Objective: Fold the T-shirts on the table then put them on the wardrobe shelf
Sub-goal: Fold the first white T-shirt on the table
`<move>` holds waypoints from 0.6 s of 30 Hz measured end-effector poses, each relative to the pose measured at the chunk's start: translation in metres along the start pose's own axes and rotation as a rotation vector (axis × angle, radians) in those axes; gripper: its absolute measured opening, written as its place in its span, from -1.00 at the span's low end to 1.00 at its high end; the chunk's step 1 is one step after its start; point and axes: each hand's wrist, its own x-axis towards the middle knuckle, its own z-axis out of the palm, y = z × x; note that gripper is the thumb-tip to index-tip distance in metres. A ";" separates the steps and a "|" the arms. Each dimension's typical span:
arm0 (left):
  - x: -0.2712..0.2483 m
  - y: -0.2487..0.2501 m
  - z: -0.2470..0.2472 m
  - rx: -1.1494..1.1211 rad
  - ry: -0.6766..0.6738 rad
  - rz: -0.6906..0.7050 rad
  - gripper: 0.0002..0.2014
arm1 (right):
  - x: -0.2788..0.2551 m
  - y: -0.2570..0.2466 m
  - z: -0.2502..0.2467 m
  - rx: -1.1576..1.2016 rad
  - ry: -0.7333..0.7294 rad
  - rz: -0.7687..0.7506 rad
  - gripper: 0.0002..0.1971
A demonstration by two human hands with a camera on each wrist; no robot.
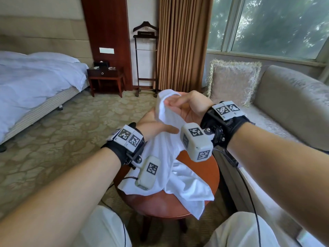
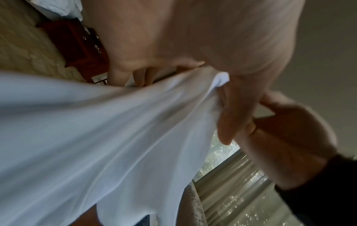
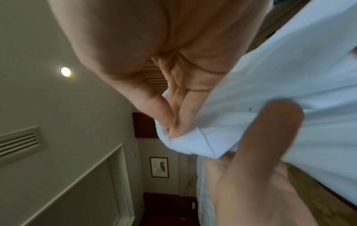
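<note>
A white T-shirt [image 1: 178, 179] is lifted at one end above a small round red-brown table [image 1: 160, 205], and its lower part lies crumpled on the tabletop. My left hand [image 1: 160, 125] grips the raised cloth, thumb lying across it. Just above, my right hand [image 1: 170, 102] pinches the shirt's top edge. In the left wrist view the T-shirt [image 2: 96, 130] stretches away from my left hand [image 2: 183, 99]. The right wrist view shows my right hand [image 3: 170, 130] pinching a hemmed fold of the T-shirt [image 3: 270, 91] between thumb and fingers. No wardrobe is in view.
A bed [image 1: 35, 77] stands at the left, with a dark nightstand [image 1: 105, 73] and a valet stand [image 1: 146, 59] behind the table. A grey sofa [image 1: 284, 113] with a fringed cushion [image 1: 233, 81] runs along the right under the window. Patterned carpet lies between.
</note>
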 end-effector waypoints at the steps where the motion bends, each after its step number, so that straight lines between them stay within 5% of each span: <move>1: 0.001 0.002 0.005 -0.009 0.087 0.000 -0.33 | -0.003 0.000 0.005 -0.004 -0.018 -0.015 -0.72; 5: 0.004 0.001 0.006 0.202 0.326 -0.003 -0.86 | 0.001 -0.003 0.007 -0.144 0.101 -0.104 -0.65; 10: 0.005 -0.009 -0.009 0.429 0.369 -0.049 -0.72 | -0.009 -0.019 -0.007 -0.340 0.394 -0.201 -0.91; 18: 0.011 -0.027 -0.040 0.448 0.404 -0.202 -0.81 | -0.016 -0.034 -0.043 -0.551 0.867 -0.158 -0.91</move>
